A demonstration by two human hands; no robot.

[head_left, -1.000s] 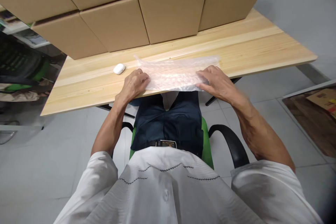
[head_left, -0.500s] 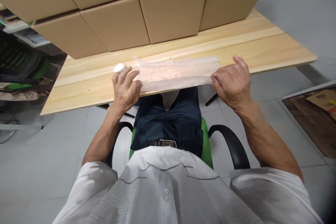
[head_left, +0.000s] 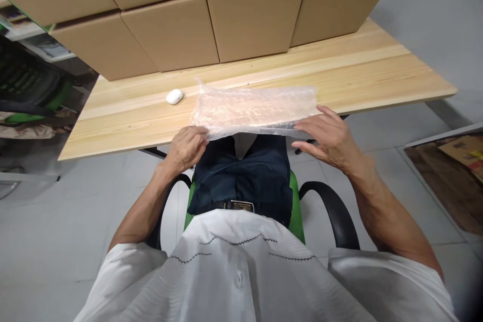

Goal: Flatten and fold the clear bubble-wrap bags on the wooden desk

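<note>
item: clear plastic bag (head_left: 256,110), crinkled, long and flat, lying crosswise on the near edge of the desk (head_left: 377,75), its near side now overhanging the edge above my lap. a second ago it lay fully on the wood under both my palms; half a second ago both hands had lifted off toward its ends; now they have dropped to the near edge and taken hold. left hand (head_left: 185,148): curled closed, fingers pinching the near left corner of the bag from below the desk edge. right hand (head_left: 327,136): fingers extended and mostly open, fingertips resting on the near right edge of the bag, thumb underneath; whether it truly pinches the film i cannot tell. change noted: the bag has slid toward me and its near edge looks lifted slightly off the wood, so i judge the flattening is over and the handling has moved to drawing the bag by its near edge. also present: small white mouse (head_left: 174,96), on the desk left of the bag, apart from it; cardboard boxes (head_left: 256,12) stacked along the back of the desk; green chair (head_left: 296,206) under me.
</note>
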